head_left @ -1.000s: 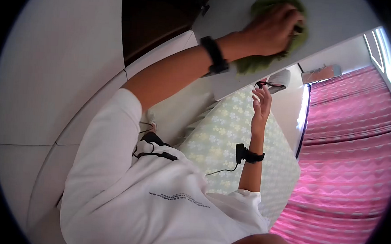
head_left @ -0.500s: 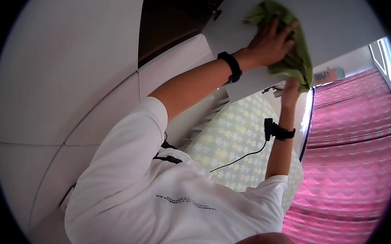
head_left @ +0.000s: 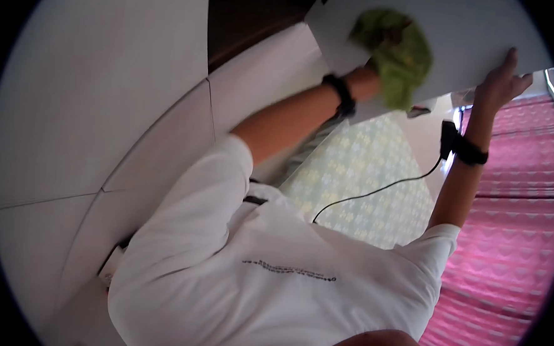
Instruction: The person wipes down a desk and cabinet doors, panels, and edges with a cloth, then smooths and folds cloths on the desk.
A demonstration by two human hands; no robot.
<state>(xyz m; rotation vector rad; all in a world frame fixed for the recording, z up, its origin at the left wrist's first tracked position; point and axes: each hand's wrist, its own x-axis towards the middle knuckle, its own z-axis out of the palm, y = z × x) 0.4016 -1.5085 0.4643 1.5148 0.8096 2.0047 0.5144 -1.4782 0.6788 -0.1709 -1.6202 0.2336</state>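
Observation:
A crumpled green cloth (head_left: pixel 403 64) lies against the inner face of a pale cabinet door (head_left: pixel 465 42). My left hand (head_left: pixel 368 79) is pressed to the door with the cloth bunched over it; most of its fingers are hidden in the folds. Farther right, my right hand (head_left: pixel 499 87) holds the lower edge of the door. One digit points up along the panel and another sticks out to the right. Each wrist wears a black strap, and a thin black cable hangs from the right one.
A dark cabinet opening (head_left: pixel 247 21) is at the upper left, beside large pale panels (head_left: pixel 100 88). Below the door is a bed with a flowered cover (head_left: pixel 371 178). Pink curtains (head_left: pixel 511 248) hang at the right.
My right hand has left the cloth and moved right to the door's edge. The left hand has shifted within the cloth, which now covers its fingers. The view has tilted slightly.

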